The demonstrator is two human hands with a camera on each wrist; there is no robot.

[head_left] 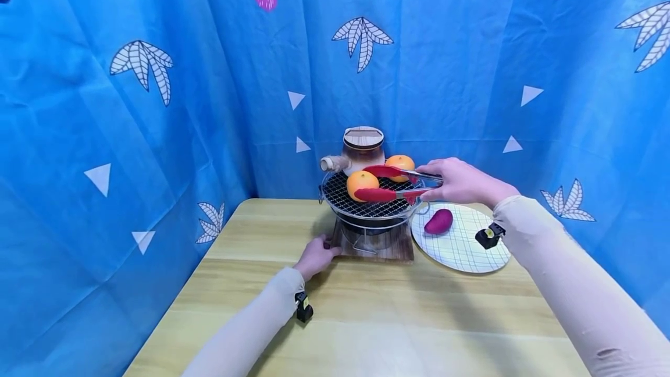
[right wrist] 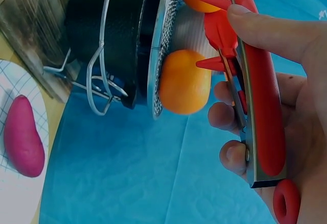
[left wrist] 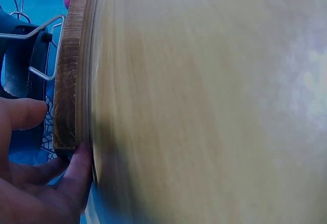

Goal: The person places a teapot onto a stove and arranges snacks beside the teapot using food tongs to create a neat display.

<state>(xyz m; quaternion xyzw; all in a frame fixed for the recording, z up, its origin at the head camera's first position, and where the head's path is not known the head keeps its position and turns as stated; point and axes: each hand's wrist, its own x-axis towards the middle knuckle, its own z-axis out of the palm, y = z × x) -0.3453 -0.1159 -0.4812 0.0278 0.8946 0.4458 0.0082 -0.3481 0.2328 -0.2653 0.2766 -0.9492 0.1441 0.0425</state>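
Note:
My right hand (head_left: pixel 460 182) grips red-tipped tongs (right wrist: pixel 263 96) above a round mesh grill (head_left: pixel 384 207). The tong arms stand spread, one on either side of the front orange (head_left: pixel 363 185); whether they press it I cannot tell. A second orange (head_left: pixel 400 167) sits behind, close to the rear arm. The grill tops a dark stove (right wrist: pixel 110 30) on a square wooden base (head_left: pixel 403 246). My left hand (head_left: pixel 316 256) touches the left edge of that base. In the left wrist view its fingertips (left wrist: pixel 82 155) meet the base's edge, with the thumb held apart.
A pot with a side handle and wooden lid (head_left: pixel 363 138) stands at the grill's back. To the right, a checked plate (head_left: pixel 471 249) bears a purple, curved vegetable (head_left: pixel 438 221). Blue curtains (head_left: pixel 445 74) hang behind and beside the wooden table (head_left: pixel 377 319).

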